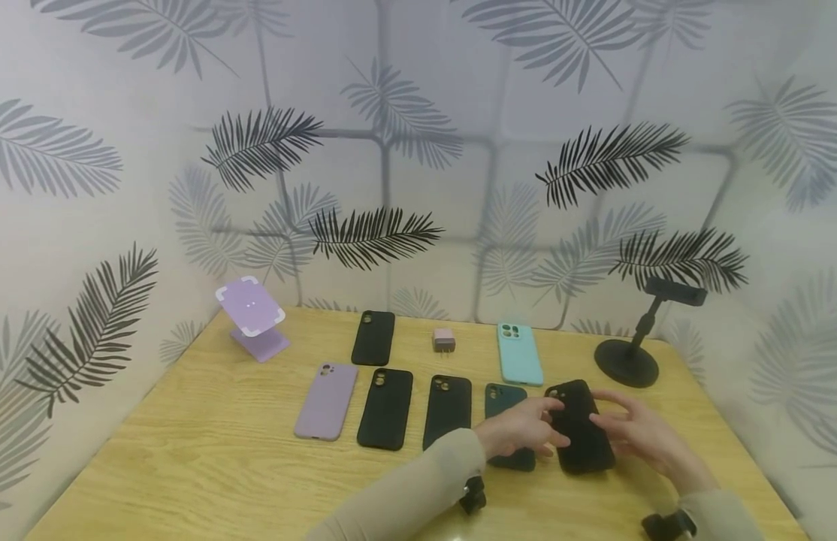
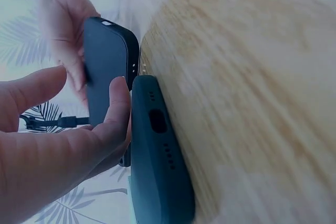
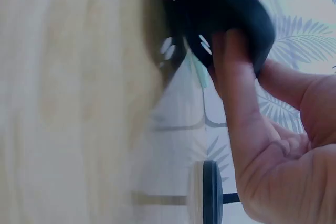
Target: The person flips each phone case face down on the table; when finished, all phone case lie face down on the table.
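Observation:
A black phone case (image 1: 582,430) is raised off the table at its right side, and my right hand (image 1: 640,434) grips it by the right edge. In the right wrist view, the fingers of this hand go under the case (image 3: 223,9) with the thumb on its other side. My left hand (image 1: 520,428) reaches over a dark green phone case (image 1: 516,458), its fingers spread at the left edge of the black case. The left wrist view shows these fingers loosely bent beside the black case (image 2: 107,72); whether they touch it I cannot tell.
Further left lie black cases (image 1: 385,409) (image 1: 448,409) (image 1: 373,338) and a lilac case (image 1: 326,402). Behind are a mint case (image 1: 520,355), a pink plug charger (image 1: 443,340), a lilac stand (image 1: 259,344) and a black stand (image 1: 626,363). Patterned walls enclose the wooden table (image 1: 209,436).

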`<control>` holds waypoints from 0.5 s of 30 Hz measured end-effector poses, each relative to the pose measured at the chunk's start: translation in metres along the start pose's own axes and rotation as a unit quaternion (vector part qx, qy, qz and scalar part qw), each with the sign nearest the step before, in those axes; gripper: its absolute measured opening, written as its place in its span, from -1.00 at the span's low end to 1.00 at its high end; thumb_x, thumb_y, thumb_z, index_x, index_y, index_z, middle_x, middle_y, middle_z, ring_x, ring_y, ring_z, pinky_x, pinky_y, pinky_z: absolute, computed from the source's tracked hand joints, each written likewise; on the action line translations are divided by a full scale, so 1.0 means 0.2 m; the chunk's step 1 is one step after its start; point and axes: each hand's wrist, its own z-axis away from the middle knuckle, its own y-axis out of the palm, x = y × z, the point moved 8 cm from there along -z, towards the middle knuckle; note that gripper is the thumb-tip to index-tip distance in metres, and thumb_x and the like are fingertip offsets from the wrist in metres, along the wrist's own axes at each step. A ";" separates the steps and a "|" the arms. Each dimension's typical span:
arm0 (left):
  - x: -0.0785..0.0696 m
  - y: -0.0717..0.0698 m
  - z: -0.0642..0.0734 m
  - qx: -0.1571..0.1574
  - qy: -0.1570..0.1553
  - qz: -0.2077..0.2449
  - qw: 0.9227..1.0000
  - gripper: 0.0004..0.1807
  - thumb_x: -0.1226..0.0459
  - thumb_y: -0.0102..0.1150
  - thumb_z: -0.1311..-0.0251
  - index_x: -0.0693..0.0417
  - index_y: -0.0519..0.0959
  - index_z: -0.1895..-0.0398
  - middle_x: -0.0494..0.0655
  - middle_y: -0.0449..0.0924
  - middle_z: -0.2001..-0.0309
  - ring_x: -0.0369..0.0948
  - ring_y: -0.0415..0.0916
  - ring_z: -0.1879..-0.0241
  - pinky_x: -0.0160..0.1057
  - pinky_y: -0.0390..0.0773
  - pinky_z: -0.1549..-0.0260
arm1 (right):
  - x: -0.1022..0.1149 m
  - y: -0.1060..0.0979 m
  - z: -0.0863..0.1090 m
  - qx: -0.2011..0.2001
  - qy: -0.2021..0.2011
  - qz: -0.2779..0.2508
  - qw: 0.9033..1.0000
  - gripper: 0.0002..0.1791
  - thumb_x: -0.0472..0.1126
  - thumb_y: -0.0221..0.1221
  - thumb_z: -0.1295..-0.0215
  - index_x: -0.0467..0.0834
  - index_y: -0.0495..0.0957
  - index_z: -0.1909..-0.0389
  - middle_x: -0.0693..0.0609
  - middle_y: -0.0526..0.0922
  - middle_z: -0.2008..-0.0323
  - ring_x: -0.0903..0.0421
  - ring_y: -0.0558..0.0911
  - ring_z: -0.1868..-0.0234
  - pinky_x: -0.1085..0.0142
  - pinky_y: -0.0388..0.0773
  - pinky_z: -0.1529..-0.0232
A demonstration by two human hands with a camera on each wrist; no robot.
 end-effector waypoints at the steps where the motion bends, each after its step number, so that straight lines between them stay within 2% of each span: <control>1: 0.00 0.00 0.00 0.000 0.000 0.000 1.000 -0.33 0.44 0.28 -0.18 0.07 0.35 -0.38 0.28 0.36 -0.31 0.05 0.62 -0.01 -0.04 0.68 0.13 | 0.00 0.00 0.00 -0.008 0.001 0.009 1.000 -0.26 -0.22 0.11 -0.45 -0.44 -0.05 -0.43 -0.38 0.60 -0.06 0.05 0.72 0.11 0.07 0.71 0.13; 6: -0.01 -0.01 0.00 0.002 0.003 0.006 1.000 -0.33 0.46 0.27 -0.18 0.11 0.35 -0.38 0.30 0.34 -0.32 0.05 0.59 -0.06 -0.06 0.69 0.14 | -0.03 -0.03 0.02 -0.058 0.025 0.079 0.995 -0.31 -0.22 0.20 -0.37 -0.49 0.13 -0.33 -0.43 0.63 0.02 0.03 0.73 0.19 0.15 0.73 0.24; 9: -0.01 -0.02 0.01 0.004 0.004 0.013 1.000 -0.34 0.48 0.25 -0.19 0.14 0.33 -0.39 0.30 0.34 -0.31 0.05 0.58 -0.06 -0.05 0.69 0.14 | -0.03 -0.04 0.02 -0.068 0.035 0.108 0.991 -0.33 -0.24 0.24 -0.33 -0.50 0.20 -0.29 -0.44 0.62 0.03 0.01 0.74 0.23 0.17 0.73 0.27; 15: 0.00 -0.03 0.01 0.003 0.002 0.024 1.000 -0.36 0.49 0.23 -0.19 0.18 0.34 -0.37 0.30 0.35 -0.30 0.02 0.58 -0.05 -0.04 0.69 0.12 | -0.04 -0.05 0.02 -0.074 0.047 0.131 0.987 -0.38 -0.28 0.27 -0.29 -0.51 0.28 -0.25 -0.44 0.60 0.02 0.02 0.73 0.27 0.17 0.73 0.33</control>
